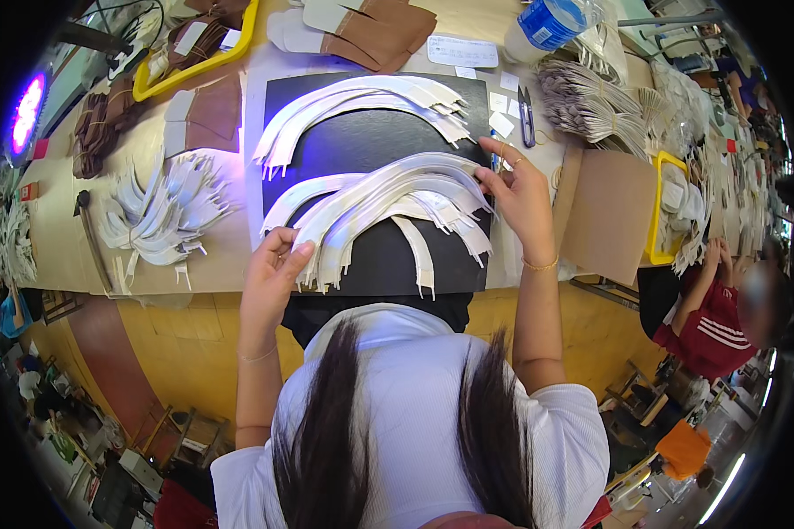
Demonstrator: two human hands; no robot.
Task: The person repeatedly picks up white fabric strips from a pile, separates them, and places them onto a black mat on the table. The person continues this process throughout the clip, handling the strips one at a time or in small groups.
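A fanned bundle of curved white strips (397, 176) arches over a black mat (375, 264) in front of me. My left hand (278, 264) pinches the bundle's left end between thumb and fingers. At its right end, the thumb of my right hand (522, 189) touches the strips while the index finger stretches out, apart from the thumb. Under the bundle lie more curved white strips (300, 196), and a single strip (417, 251) pokes out toward me. Farther back on the mat rests another stack of curved white strips (362, 95).
Loose white strips (163, 212) and brown pieces (213, 110) lie at left, near a yellow tray (194, 69). Snips (527, 119), beige strip bundles (591, 106) and a cardboard sheet (610, 212) are at right. Beyond, a co-worker in a red shirt (706, 322) sits.
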